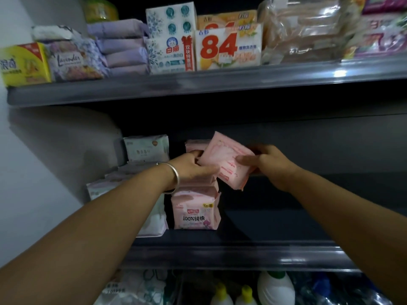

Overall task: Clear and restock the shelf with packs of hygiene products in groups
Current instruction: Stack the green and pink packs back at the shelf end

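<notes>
Hands meet above the pink pad stack (pixel 196 208) on the middle shelf (pixel 220 249): the left hand (pixel 191 167) grips its top packs, seemingly steadying them, while the right hand (pixel 267 160) pinches a tilted pink pack (pixel 226 160), likely adding it.

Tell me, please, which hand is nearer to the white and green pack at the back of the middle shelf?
Left. The left hand is just right of the white and green pack; the right hand is farther right, holding a pink pack.
</notes>
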